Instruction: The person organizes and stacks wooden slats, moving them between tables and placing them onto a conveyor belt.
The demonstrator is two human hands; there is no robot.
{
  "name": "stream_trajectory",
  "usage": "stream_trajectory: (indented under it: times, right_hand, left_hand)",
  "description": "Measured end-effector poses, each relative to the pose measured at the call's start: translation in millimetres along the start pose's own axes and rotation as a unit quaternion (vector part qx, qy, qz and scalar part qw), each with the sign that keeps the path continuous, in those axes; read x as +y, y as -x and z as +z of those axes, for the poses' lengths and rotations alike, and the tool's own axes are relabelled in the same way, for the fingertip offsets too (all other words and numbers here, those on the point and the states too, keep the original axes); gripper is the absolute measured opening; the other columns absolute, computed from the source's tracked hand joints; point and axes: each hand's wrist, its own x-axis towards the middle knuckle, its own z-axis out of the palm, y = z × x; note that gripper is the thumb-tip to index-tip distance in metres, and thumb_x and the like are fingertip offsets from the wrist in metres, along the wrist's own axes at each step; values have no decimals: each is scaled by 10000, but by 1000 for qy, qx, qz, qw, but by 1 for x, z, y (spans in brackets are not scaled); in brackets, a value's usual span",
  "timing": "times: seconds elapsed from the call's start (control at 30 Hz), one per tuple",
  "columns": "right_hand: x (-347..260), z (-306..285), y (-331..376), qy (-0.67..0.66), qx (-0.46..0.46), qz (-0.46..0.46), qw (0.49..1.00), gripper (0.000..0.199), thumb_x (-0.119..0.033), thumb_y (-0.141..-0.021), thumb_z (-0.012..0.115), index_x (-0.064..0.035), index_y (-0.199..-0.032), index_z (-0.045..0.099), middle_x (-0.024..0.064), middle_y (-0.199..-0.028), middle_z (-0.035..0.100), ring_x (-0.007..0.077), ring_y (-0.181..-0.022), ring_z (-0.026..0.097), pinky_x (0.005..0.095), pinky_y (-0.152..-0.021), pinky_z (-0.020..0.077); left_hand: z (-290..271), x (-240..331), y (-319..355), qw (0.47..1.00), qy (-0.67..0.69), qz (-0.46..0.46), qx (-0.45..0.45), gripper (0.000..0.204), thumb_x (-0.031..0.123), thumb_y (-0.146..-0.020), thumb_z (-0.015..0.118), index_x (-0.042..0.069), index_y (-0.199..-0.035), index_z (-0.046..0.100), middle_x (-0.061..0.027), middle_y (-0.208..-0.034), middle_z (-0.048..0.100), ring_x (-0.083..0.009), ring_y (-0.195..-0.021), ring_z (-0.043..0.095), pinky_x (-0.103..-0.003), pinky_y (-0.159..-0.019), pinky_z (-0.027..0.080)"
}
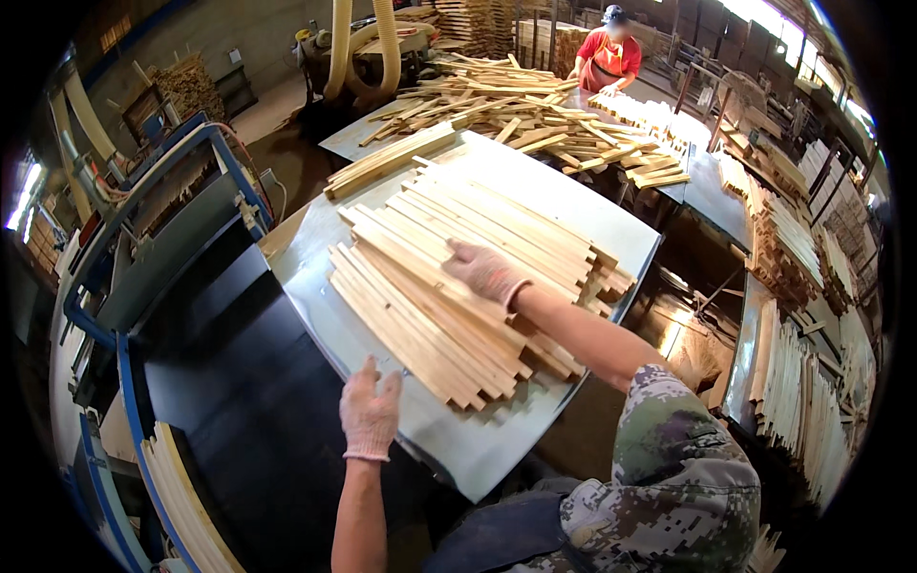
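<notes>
Pale wooden strips [420, 325] lie side by side in slanting rows on a light metal-topped table [487, 449] in front of me. My right hand [485, 272], in a pale knitted glove, reaches across the rows, its fingers bent down onto a wooden strip near the middle; the fingertips are partly hidden. My left hand [370, 409], gloved too, is at the table's near left edge, beside the lower ends of the nearest row. Its thumb and fingers are apart, and nothing is in it.
A small stack of strips [392, 162] lies at the table's far left corner. Beyond, loose strips [535, 110] heap on another table, where a person in red [611, 57] stands. A blue-framed machine with a dark bed [239, 353] is on my left; more strips [807, 411] stack on the right.
</notes>
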Motion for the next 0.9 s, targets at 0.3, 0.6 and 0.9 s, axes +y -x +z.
stream_trajectory:
  times: [0.3, 0.6, 0.9]
  right_hand:
    - [107, -155, -80, 306, 143, 129, 932, 627, -476, -968, 603, -4, -1379, 572, 260, -1321, 674, 395, -1270, 625, 475, -1099, 482]
    - [108, -168, -111, 294, 3, 195, 936, 717, -647, -992, 507, -17, -1235, 749, 237, -1243, 733, 388, -1176, 699, 456, -1023, 539]
    - [97, -165, -116, 310, -23, 209, 927, 779, -677, -914, 561, 20, -1207, 749, 246, -1179, 752, 368, -1124, 723, 429, -982, 547]
  left_hand:
    - [109, 95, -106, 945, -98, -214, -226, 960, 664, -988, 522, -7, -1629, 276, -369, -1221, 689, -505, -1171, 672, -524, -1022, 512]
    - [137, 127, -142, 927, -103, -275, -232, 1099, 730, -929, 550, -98, -1596, 270, -383, -1215, 685, -495, -1184, 674, -487, -1027, 532]
    - [202, 94, -119, 924, 295, -242, 8, 874, 319, -881, 812, -60, -1504, 332, -235, -1191, 668, -309, -1058, 690, -379, -920, 572]
